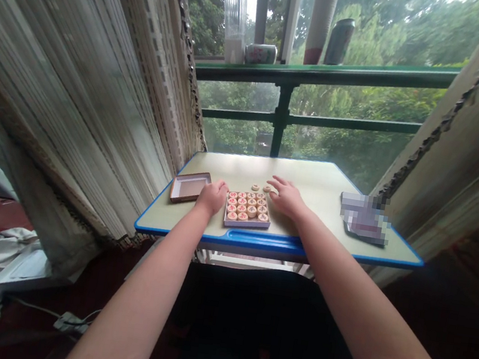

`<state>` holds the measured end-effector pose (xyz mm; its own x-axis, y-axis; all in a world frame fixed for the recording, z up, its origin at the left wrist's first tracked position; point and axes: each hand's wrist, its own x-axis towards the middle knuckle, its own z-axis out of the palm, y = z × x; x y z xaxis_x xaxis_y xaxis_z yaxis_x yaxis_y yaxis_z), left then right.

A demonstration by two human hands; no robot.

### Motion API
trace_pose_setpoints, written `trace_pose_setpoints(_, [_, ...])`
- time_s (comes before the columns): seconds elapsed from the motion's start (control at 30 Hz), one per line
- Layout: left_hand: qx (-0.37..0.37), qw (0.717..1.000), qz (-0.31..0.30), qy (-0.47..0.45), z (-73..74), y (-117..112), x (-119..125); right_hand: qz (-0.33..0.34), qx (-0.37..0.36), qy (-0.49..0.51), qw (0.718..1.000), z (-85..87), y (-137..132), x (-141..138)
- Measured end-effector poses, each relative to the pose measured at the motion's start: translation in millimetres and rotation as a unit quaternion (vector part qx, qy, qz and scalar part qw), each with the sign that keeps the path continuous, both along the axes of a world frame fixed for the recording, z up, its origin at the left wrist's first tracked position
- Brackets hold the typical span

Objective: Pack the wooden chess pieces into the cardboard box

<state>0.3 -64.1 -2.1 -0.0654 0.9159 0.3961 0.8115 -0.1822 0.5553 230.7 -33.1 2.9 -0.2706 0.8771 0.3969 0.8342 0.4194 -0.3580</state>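
A shallow box [246,224] of round Chinese chess pieces [241,208] stands on the small table. The pieces carry red or dark characters and sit in rows, some higher than others. My left hand [213,197] rests just left of this box with its fingers curled; whatever they may hold is hidden. To the box's right, my right hand [287,198] is open, fingers spread and pointing left. Its fingers lie close to a loose chess piece [267,189]; whether they touch cannot be made out. Another loose piece [255,187] lies behind the box.
The open box lid [191,187] lies left of my left hand. A partly blurred dark packet [364,220] is at the table's [313,176] right side. Behind stand a green railing [280,119] and window, with cans [339,40] above. Curtains [116,63] flank both sides.
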Motion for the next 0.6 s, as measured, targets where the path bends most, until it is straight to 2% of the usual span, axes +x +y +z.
trace_pose_setpoints(0.13, [-0.002, 1.0, -0.007, -0.011, 0.2, 0, 0, 0.007, -0.038, -0.06, 0.997, -5.3, 2, 3])
trace_pose_setpoints(0.27, [-0.01, 1.0, -0.003, -0.013, -0.4, 0, 0, -0.023, -0.023, -0.053, 0.998, -1.5, -3, 3])
trace_pose_setpoints(0.43, [-0.013, 1.0, 0.003, -0.008, -1.1, 1, 0, -0.028, -0.02, -0.054, 0.998, 1.1, -9, 3])
trace_pose_setpoints(0.6, [-0.017, 1.0, 0.01, -0.004, 0.2, 0, 0, -0.072, -0.015, -0.055, 0.996, 0.9, -17, 7])
